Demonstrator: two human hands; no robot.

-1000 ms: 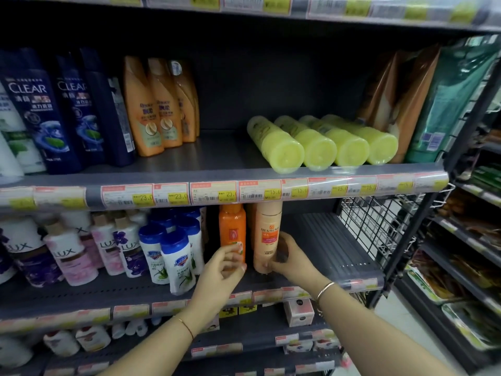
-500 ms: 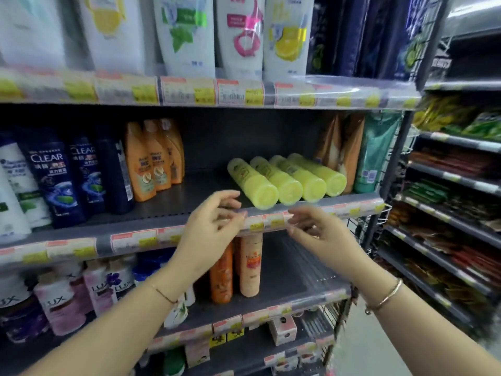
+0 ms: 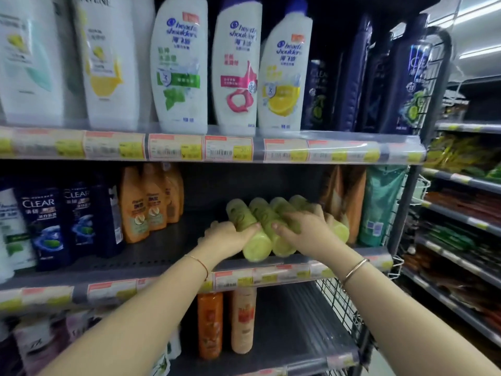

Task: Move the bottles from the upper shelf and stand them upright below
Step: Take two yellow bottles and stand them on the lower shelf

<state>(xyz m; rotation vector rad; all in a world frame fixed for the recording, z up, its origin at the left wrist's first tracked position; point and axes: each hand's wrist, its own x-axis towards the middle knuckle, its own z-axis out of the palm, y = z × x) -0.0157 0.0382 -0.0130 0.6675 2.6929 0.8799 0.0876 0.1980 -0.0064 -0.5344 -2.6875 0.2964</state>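
Four yellow-green bottles lie on their sides, packed side by side on the middle shelf, caps toward the near edge; the left hand is wrapped on the leftmost one, the right hand spread over the ones to its right (grip there hard to judge); smooth round plastic, probably slick and ready to roll, likely fairly heavy if full; best clasped around the mid-body; two orange bottles already stand on the lower shelf.

Grey metal store shelving with price-label strips fills the view; a second rack stands right, dimly lit.
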